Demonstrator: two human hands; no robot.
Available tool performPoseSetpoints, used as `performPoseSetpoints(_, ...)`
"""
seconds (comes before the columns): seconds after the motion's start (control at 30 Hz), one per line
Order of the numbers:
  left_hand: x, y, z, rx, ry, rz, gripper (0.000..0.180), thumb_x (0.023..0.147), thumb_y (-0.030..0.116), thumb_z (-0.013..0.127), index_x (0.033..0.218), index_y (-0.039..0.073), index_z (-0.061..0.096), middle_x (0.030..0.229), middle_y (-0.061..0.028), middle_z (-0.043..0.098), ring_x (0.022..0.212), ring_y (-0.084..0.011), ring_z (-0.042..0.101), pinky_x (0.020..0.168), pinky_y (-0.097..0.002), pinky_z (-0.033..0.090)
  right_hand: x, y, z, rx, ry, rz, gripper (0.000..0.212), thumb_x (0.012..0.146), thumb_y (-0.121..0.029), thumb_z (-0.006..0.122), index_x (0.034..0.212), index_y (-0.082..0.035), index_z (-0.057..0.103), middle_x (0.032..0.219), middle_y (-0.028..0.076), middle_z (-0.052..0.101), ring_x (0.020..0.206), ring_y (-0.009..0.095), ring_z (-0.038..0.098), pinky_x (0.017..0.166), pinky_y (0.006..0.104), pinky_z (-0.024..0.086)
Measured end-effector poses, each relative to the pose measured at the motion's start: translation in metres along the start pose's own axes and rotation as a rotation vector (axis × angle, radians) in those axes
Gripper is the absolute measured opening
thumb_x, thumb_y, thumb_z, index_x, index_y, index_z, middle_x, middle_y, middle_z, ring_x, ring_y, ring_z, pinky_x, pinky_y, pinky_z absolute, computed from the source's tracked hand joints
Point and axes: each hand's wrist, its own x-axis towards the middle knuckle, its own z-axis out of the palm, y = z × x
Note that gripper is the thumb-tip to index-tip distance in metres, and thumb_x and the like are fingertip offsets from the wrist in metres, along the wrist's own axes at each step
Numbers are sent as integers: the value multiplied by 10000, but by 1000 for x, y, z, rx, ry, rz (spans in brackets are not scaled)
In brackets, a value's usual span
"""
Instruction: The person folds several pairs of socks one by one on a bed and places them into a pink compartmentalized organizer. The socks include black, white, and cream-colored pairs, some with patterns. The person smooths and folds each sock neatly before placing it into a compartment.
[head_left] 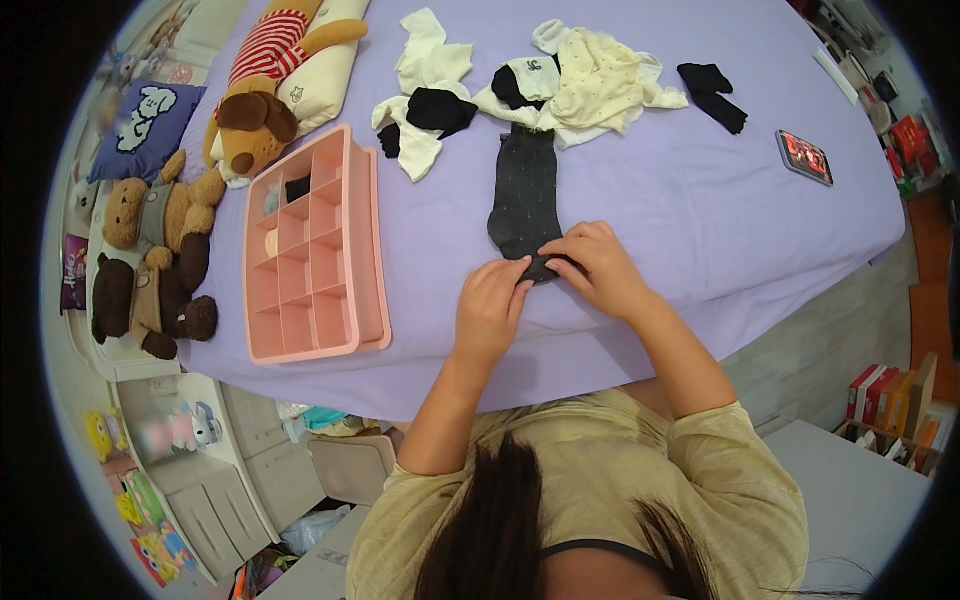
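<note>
A dark grey sock with small light specks lies flat on the lilac bedspread, its cuff pointing away from me and its toe toward me. At the toe, the fingers of my left hand pinch the left edge. My right hand grips the same toe from the right, thumb and fingers bent over the fabric. The cuff's far end touches a heap of cream cloth. To the left stands a pink divided box; a few of its compartments hold rolled pieces in black, grey and cream.
White socks and black socks lie loose at the far middle. Another black pair and a phone lie at the right. A plush dog, teddy bears and a purple cushion line the left side.
</note>
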Motion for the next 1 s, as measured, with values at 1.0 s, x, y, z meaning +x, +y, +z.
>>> performPoseSetpoints(1.0,31,-16,-15,137,-253,94,491,733,169,784,1164,5,616,1164,-153,640,1115,-335,596,946,-430,481,18,20,-7,53,-118,-129,239,804,-133,723,1033,-86,675,972,73,673,976,254,612,976,413,404)
